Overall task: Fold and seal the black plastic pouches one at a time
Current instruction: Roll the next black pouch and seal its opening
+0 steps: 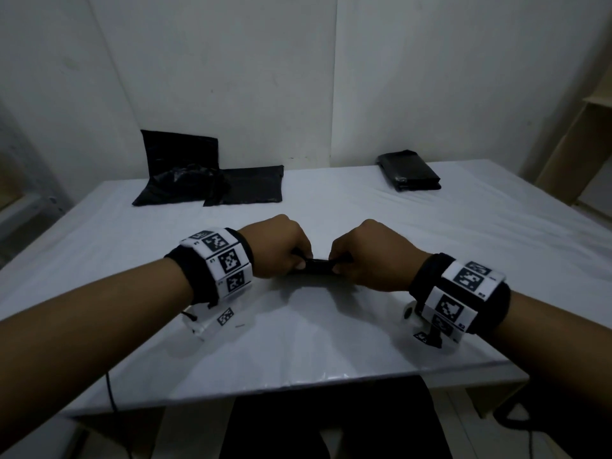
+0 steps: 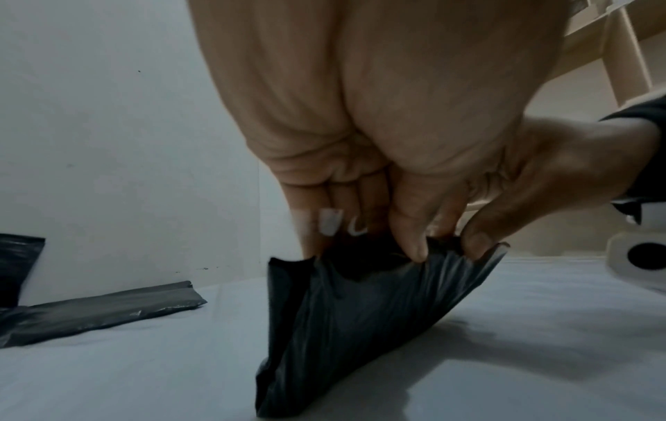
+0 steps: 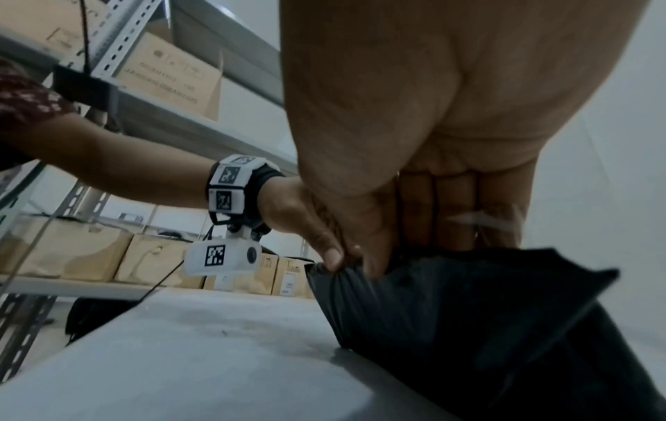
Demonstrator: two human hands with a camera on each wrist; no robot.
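The white tabletop (image 1: 331, 326) fills most of the room in front of the person, running out well beyond both hands to the wall. Far ahead of the left hand (image 1: 278, 250) lie the loose black pouches (image 1: 212, 183), one leaning up against the wall, the others flat and overlapping. Far ahead of the right hand (image 1: 374, 256) sits a neat stack of folded pouches (image 1: 410, 175), apparently the finished ones.

Between the two hands, touching the tabletop, is the pouch being worked (image 2: 360, 307). Both hands are clenched on its upper edge, thumbs in front and fingers curled behind, so the plastic hangs from the pinch and its lower part rests on the surface.

This looks like the fold or seal of the mouth. To do it well, I'd say the edge should be pulled taut between the hands so the gathered wrinkles flatten, corners lined up, then the flap pressed down evenly from middle outward; slack film would probably seal crooked.
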